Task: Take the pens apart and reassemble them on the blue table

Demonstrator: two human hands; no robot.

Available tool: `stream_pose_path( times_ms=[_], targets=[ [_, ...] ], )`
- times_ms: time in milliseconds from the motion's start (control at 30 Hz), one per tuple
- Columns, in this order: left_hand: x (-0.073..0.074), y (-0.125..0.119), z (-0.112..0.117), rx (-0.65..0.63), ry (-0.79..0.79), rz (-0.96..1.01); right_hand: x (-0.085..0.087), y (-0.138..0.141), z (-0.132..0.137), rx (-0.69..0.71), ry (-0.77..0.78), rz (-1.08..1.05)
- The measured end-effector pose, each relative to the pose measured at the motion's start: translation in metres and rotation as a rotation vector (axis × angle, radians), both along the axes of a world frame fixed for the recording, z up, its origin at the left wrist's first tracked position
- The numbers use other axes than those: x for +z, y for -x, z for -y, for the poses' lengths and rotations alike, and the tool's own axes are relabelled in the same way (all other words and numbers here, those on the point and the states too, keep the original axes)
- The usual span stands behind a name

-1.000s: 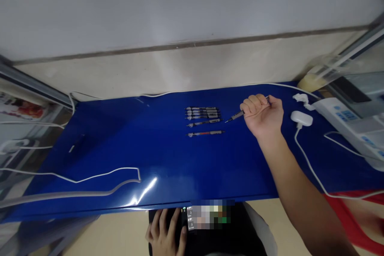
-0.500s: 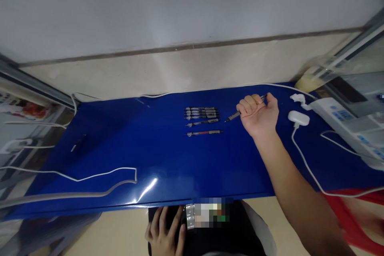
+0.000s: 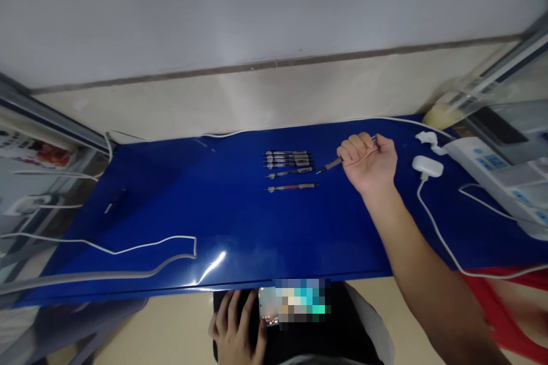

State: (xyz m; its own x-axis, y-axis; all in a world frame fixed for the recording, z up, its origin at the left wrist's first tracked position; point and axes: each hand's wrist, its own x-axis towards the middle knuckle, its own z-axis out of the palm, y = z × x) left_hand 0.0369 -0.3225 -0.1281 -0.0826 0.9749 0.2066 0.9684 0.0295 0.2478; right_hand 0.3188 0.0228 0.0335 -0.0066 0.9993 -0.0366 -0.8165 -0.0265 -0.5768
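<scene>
Right hand: fingers curled closed round a grey pen, tip just beside the row of pens on the blue surface. Left hand, below the surface's near edge: fingers wrapped round the back of a phone.

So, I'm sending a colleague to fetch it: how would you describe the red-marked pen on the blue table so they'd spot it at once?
On the long blue table, find the cluster of pens lying side by side, left of the right hand. Your pen lies closest to the table's front edge, a little apart from the rest. Only it shows a red stretch along its barrel.
</scene>
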Motion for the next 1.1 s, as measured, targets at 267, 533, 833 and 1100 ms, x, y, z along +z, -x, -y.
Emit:
stream_pose_path(
  times_ms=[267,533,833,1100],
  targets=[
    [0.007,-0.003,-0.004,-0.016,-0.02,-0.019,0.0041,0.0002,0.0014,0.019,-0.019,-0.093],
    [0.0087,-0.0062,-0.0073,-0.022,-0.058,-0.037,0.0005,-0.0011,-0.0012,0.051,0.002,-0.197],
    [0.0069,0.0028,-0.0025,-0.093,-0.101,0.089,0.0045,-0.0009,-0.0001,0.024,0.008,-0.202],
    [0.0051,0.0018,-0.0023,-0.085,-0.121,0.098,0.0034,0.0002,-0.0012,0.033,-0.008,-0.229]
  ],
)
